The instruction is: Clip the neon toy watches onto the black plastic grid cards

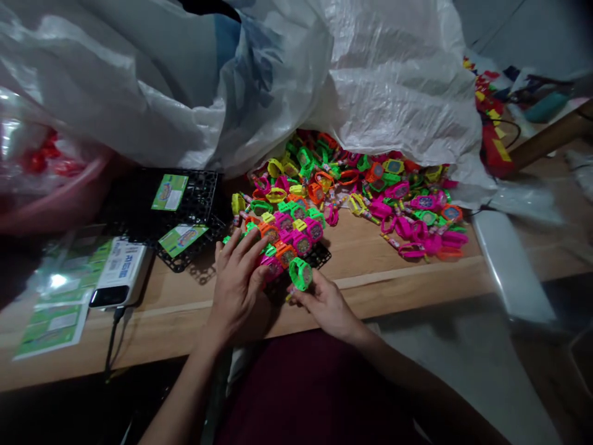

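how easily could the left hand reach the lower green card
Probably easily: the left hand sits right beside the lower green card on the black rack, with nothing between them; its fingers only rest on toy watches.

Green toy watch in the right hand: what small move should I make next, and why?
Probably lay the green toy watch on the black plastic grid beside the row of toy watches under your left hand, since your right hand holds it right at that row's edge.

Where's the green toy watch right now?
In the head view, the green toy watch is held by the right hand, at the near edge of the neon watch pile, just right of the left hand.
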Demonstrator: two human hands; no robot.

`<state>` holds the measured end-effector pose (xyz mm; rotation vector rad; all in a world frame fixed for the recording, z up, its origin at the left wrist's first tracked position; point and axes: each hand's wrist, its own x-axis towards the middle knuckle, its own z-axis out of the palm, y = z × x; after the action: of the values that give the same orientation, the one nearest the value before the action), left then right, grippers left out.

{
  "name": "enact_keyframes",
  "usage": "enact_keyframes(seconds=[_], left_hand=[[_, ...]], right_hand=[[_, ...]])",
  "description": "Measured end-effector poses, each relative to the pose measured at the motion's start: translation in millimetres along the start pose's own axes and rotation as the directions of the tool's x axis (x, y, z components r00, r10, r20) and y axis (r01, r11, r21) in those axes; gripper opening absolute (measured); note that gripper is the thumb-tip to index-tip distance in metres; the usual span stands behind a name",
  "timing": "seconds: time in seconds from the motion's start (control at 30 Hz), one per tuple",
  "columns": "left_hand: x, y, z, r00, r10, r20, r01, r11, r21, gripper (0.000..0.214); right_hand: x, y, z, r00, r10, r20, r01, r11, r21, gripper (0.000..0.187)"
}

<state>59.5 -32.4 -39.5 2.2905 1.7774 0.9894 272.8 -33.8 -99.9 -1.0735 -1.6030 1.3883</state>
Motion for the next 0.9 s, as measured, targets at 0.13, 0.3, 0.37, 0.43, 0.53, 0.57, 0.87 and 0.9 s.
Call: enact_keyframes(seconds=[0.13, 0.3, 0.37, 0.43, 0.53, 0.57, 0.87, 0.9], left_hand=[[0.0, -0.3, -1.0, 1.0, -0.001, -0.001, 0.001, 1.0, 0.001, 0.045], [0.9, -0.7, -0.6, 1.0, -0.003, 0.026, 0.003, 1.0, 0.011, 0.044], [0.7, 0.1, -2.1, 1.0, -0.005, 0.023, 0.004, 1.0, 0.029, 0.044], [0.0, 3.0, -5.5, 0.999, -0.018, 0.033, 0.017, 0.999, 0.027, 0.045], [-1.2, 12.0, -11.2, 0.997, -0.024, 0.076, 0.03, 0.996, -0.079, 0.048], [-1.4, 15.4, -12.0, 0.996, -0.01, 0.085, 0.02, 0.994, -0.111, 0.049], [7.8, 19.2, 1.4, 1.0, -0.001, 0.01, 0.001, 1.0, 0.018, 0.051], [9.0, 17.8, 1.4, 1.0, 0.006, 0.009, -0.006, 1.0, 0.017, 0.051]], right_hand=[[6.0, -1.0, 11.0, 0.997, -0.068, 0.037, 0.069, 0.997, -0.034, 0.013], [5.3, 0.0, 12.5, 0.965, -0.209, 0.158, 0.231, 0.963, -0.14, 0.013], [2.9, 4.2, 13.2, 0.937, -0.303, 0.175, 0.341, 0.905, -0.255, 0.024], [1.5, 8.4, 17.1, 0.89, -0.414, 0.191, 0.456, 0.812, -0.365, 0.031], [2.0, 9.9, 27.9, 0.841, -0.477, 0.255, 0.538, 0.688, -0.487, 0.034], [3.0, 8.8, 31.2, 0.833, -0.47, 0.292, 0.551, 0.661, -0.51, 0.034], [28.1, -21.6, -64.7, 0.918, -0.377, 0.126, 0.386, 0.767, -0.513, 0.018], [30.3, -26.5, -88.5, 0.937, -0.349, -0.005, 0.276, 0.75, -0.601, 0.018]])
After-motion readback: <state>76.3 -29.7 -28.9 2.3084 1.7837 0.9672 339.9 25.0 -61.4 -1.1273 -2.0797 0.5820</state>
